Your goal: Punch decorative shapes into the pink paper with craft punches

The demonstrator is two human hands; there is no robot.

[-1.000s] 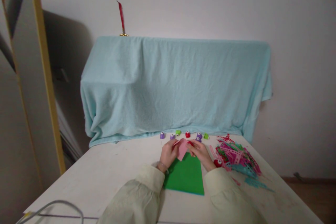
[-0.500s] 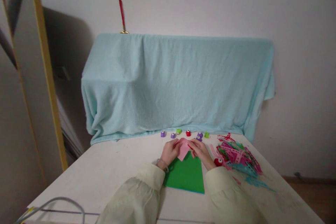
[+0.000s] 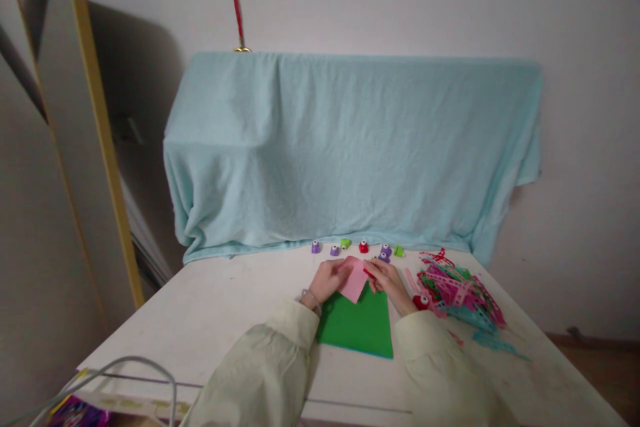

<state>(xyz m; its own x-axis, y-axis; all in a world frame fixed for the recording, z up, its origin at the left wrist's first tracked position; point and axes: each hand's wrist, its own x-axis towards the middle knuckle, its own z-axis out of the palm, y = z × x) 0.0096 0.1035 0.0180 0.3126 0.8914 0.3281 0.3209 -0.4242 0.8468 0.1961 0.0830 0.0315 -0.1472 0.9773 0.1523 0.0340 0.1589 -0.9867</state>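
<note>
My left hand (image 3: 327, 280) pinches the left edge of a small pink paper sheet (image 3: 354, 279), held just above a green sheet (image 3: 358, 324) that lies flat on the white table (image 3: 215, 310). On the paper's right edge, my right hand (image 3: 389, 280) grips a small red punch (image 3: 369, 273). Both arms wear pale cream sleeves. Behind the hands stands a row of several small punches: purple (image 3: 315, 247), green (image 3: 345, 243), red (image 3: 363, 247).
A heap of punched pink, green and blue paper strips (image 3: 457, 293) lies right of my hands, a red punch (image 3: 421, 301) at its near edge. A light blue cloth (image 3: 350, 147) drapes something bulky at the table's back. A gold-framed mirror (image 3: 75, 113) leans left. Grey cable (image 3: 125, 373) curls near-left.
The view has tilted up and shifted slightly left. My hands stay on the pink paper and red punch, barely moved over the green sheet.
</note>
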